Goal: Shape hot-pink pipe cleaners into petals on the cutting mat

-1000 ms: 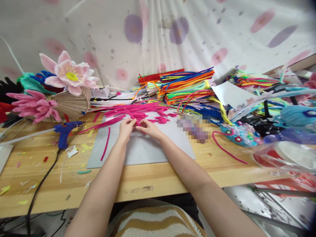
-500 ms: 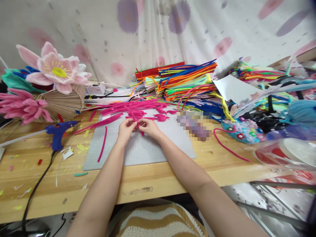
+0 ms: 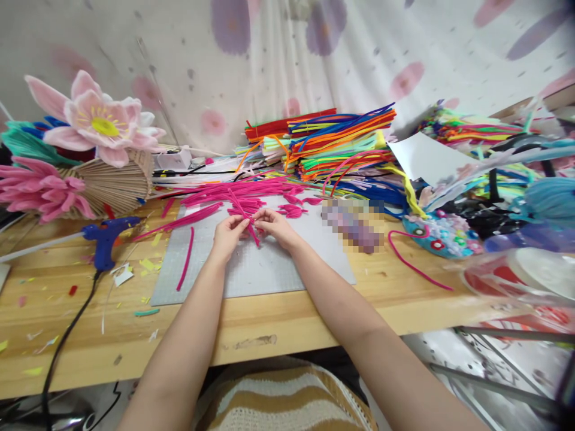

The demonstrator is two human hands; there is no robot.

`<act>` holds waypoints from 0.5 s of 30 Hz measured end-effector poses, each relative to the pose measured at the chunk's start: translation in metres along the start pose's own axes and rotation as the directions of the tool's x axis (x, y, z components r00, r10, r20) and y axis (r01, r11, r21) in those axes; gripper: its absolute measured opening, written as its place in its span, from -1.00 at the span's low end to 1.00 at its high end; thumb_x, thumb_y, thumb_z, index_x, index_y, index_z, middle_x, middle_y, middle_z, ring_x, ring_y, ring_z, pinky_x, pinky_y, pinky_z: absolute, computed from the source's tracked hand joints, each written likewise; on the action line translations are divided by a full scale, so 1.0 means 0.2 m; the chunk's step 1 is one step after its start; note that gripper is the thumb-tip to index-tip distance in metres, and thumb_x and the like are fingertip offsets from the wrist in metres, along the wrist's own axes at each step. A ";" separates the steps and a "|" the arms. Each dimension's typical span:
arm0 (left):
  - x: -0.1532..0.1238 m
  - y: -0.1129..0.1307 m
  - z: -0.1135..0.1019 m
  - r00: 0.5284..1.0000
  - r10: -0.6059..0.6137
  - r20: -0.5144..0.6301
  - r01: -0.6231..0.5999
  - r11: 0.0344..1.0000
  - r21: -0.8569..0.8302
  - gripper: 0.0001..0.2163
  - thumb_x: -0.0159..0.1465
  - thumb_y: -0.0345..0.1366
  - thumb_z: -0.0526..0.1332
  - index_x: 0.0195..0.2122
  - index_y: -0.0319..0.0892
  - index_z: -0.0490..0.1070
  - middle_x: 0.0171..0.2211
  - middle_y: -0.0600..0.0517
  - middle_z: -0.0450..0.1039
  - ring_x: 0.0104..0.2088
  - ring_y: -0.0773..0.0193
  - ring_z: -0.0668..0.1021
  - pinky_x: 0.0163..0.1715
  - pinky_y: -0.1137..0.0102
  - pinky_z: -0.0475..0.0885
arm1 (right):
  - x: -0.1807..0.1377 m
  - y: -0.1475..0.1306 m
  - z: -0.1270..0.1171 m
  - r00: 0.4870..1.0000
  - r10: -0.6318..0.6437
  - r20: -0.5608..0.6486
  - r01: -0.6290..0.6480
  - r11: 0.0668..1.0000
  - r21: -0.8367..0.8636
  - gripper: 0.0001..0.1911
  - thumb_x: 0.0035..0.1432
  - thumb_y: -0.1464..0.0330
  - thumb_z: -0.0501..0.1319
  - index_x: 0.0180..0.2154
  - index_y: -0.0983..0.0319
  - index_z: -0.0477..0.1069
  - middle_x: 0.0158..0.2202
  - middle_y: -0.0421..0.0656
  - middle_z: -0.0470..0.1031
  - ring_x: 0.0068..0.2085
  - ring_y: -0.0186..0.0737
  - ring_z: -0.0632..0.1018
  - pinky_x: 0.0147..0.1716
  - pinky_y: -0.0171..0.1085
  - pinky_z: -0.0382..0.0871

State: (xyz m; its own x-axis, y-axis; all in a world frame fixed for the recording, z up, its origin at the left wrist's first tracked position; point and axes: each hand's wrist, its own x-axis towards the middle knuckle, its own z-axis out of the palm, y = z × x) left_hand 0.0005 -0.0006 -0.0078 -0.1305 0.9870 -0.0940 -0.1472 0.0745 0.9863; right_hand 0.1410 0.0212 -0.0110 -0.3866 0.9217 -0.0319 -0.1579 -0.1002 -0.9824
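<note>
My left hand (image 3: 230, 234) and my right hand (image 3: 275, 228) meet above a grey cutting mat (image 3: 265, 278), both with fingertips pinched on magenta pipe cleaners (image 3: 241, 205). The held stems cross each other, one end pointing up and away, the other down toward me; the fingers hide the crossing point. Just behind the hands lie bunches of magenta pipe cleaners (image 3: 238, 189). Several small bent magenta petals (image 3: 293, 211) rest to the right of them. One single magenta stem (image 3: 185, 258) lies on the mat left of my left hand.
A blue glue gun (image 3: 104, 242) with a black cord lies at left, near a pink pipe-cleaner flower (image 3: 101, 126). Colourful pipe-cleaner bundles (image 3: 341, 143) are piled at the back. At right are a decorated blue piece (image 3: 442, 234) and a red-and-white cup (image 3: 516, 278).
My right fingers have shifted slightly up and spread a little, showing more of the held magenta stems. My left hand keeps its pinch. The view has moved slightly.
</note>
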 end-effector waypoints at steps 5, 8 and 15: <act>-0.02 0.01 0.01 1.000 -0.003 0.002 0.003 0.999 0.039 -0.66 -0.18 -0.14 0.37 -0.43 -0.25 0.43 -0.55 0.06 0.43 -0.58 0.39 0.45 -0.67 0.53 0.32 | 0.01 0.03 0.01 0.997 -0.069 -0.016 0.068 0.996 -0.064 -0.77 -0.17 0.45 0.15 -0.36 0.23 0.21 -0.54 -0.35 0.27 -0.56 -0.48 0.32 -0.56 -0.42 0.25; -0.02 0.01 0.03 0.996 -0.063 -0.058 0.066 0.996 0.059 -0.75 -0.13 -0.22 0.32 -0.46 -0.25 0.41 -0.57 0.06 0.42 -0.60 0.37 0.45 -0.67 0.51 0.34 | 0.02 0.07 0.03 0.993 -0.121 -0.003 0.118 0.976 -0.185 -0.76 -0.19 0.49 0.13 -0.35 0.23 0.21 -0.51 -0.34 0.27 -0.53 -0.47 0.32 -0.53 -0.42 0.23; 0.01 -0.04 0.02 0.991 0.016 -0.133 0.029 0.942 0.333 -0.85 -0.07 -0.34 0.21 -0.44 -0.21 0.46 -0.55 0.07 0.45 -0.57 0.33 0.48 -0.56 0.43 0.41 | 0.00 0.10 0.06 0.971 -0.237 0.018 0.226 0.898 -0.376 -0.77 -0.17 0.51 0.09 -0.35 0.22 0.21 -0.50 -0.33 0.28 -0.48 -0.44 0.33 -0.46 -0.40 0.22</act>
State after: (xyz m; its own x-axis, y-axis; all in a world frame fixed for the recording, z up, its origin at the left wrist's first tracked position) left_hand 0.0048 0.0020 -0.0149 -0.2617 0.9604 -0.0955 0.1839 0.1467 0.9719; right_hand 0.1275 0.0155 -0.0280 -0.3541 0.9124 0.2054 0.1124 0.2596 -0.9592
